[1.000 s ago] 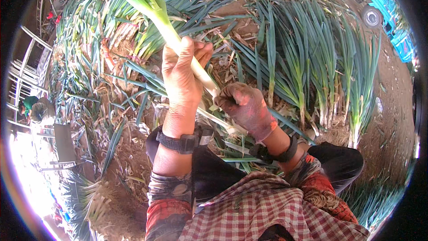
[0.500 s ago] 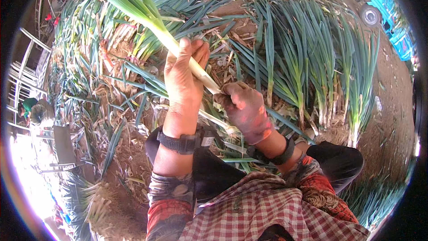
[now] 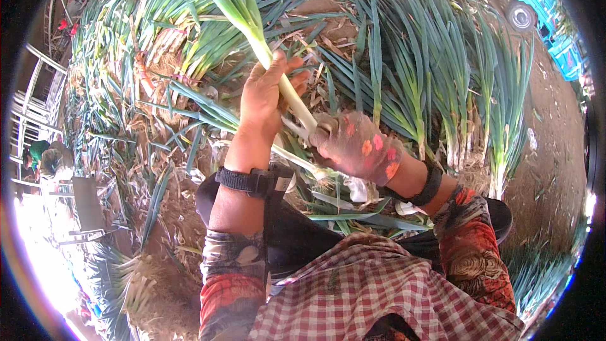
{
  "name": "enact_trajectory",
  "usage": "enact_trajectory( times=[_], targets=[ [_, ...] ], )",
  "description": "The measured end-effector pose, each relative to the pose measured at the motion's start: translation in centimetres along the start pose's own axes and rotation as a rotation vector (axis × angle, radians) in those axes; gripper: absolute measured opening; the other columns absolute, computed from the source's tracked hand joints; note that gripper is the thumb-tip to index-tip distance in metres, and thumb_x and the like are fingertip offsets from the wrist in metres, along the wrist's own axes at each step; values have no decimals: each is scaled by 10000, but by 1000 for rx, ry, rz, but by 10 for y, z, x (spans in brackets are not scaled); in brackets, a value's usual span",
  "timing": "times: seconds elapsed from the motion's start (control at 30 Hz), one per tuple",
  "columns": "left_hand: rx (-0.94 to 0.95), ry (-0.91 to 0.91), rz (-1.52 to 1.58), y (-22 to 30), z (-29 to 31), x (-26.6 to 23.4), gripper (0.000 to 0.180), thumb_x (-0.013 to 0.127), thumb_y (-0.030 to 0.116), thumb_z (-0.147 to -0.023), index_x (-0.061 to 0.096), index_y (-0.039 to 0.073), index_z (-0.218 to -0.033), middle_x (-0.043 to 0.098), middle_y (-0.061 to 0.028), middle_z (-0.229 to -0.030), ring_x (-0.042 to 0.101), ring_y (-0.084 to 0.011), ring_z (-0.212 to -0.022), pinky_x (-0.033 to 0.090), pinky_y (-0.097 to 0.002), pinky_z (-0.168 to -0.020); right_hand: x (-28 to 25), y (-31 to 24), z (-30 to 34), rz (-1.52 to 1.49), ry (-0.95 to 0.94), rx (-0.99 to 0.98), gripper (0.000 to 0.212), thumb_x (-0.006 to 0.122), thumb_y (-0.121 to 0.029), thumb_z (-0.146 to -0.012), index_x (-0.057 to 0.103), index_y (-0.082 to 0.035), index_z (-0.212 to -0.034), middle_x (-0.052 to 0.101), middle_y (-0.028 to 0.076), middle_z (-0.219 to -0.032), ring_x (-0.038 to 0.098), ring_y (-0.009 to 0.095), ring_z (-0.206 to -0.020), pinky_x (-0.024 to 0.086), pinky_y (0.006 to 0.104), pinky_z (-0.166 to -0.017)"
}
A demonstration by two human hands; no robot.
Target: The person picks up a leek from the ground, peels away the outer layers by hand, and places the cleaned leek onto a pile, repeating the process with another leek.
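Note:
A large green onion [image 3: 257,36] slants up and away in front of me, its green leaves at the far end. My bare left hand [image 3: 268,93] is wrapped round its pale shank, thumb along the top. At the root end my gloved right hand [image 3: 356,145] closes on the white base, and its fingers hide the tip. The glove is dusty grey with red and orange flower prints. Another green onion [image 3: 293,160] lies below my hands, roots toward the right, among loose peeled leaves.
Bundles of green onions [image 3: 423,82] stand at the right, and a heap of more [image 3: 208,50] lies at the far left. Another bundle [image 3: 126,278] is at the near left. Metal racks [image 3: 41,101] line the left edge. A blue vehicle [image 3: 558,19] stands at the far right.
The green onion has swung more upright and shifted right with my left hand. My right hand has turned over at its base, so the back of the flowered glove shows more.

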State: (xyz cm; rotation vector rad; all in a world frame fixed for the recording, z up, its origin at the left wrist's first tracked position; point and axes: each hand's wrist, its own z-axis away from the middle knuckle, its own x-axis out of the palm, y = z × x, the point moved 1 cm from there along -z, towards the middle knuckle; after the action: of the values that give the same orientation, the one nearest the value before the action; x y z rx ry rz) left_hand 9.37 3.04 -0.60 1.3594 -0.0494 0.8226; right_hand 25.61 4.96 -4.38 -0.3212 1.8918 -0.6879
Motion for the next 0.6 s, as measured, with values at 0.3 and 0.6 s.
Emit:
enact_trajectory(
  times=[0.3,0.6],
  targets=[
    [-58,111,174,-9,-16,4,168,487,168,-875,413,76,-994,503,-93,-847,339,-73,-487,350,-192,-429,-39,-37,10,-489,138,170,153,627,-97,-775,503,-12,-798,496,15,-639,496,96,-570,410,239,-513],
    [246,254,112,9,-17,-10,124,499,146,-862,421,73,-925,526,-81,-743,354,-67,-453,302,-200,-371,-58,-60,76,-313,137,429,159,603,-113,-716,475,-18,-716,477,104,-617,495,269,-511,396,347,-485]
  ],
)
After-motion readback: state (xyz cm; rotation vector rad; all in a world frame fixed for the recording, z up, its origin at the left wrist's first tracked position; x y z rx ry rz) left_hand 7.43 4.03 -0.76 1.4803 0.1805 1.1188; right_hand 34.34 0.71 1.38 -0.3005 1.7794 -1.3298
